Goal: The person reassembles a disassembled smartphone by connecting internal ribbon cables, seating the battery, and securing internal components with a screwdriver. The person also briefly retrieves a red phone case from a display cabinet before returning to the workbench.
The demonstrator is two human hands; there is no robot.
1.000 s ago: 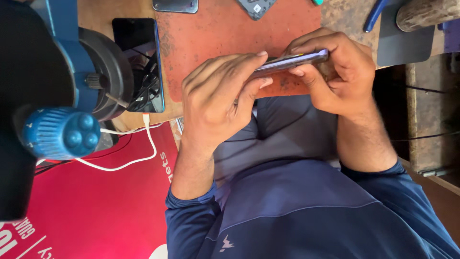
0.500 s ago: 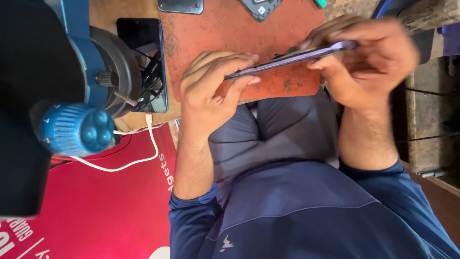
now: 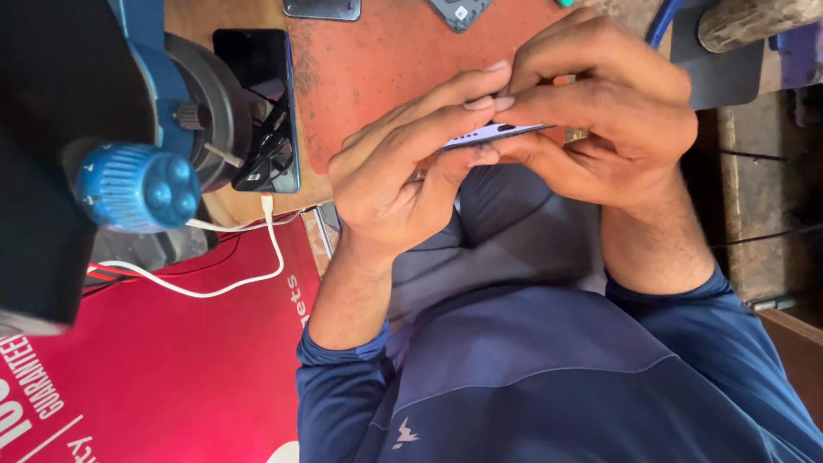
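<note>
I'm pinching the phone [image 3: 493,135] edge-on between both hands, left [image 3: 403,171] and right [image 3: 600,120], above the orange mat [image 3: 377,69]. Looks like it's not opened yet, so prying remains.

I'm looking at a phone repair bench: a worn orange work mat [image 3: 386,60] top centre, a black smartphone [image 3: 257,103] charging beside a blue microscope knob [image 3: 137,187] at left.

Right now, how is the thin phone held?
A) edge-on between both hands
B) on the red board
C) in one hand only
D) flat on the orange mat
A: the thin phone sits edge-on, pinched between the left hand and the right hand, above the orange mat.
</note>
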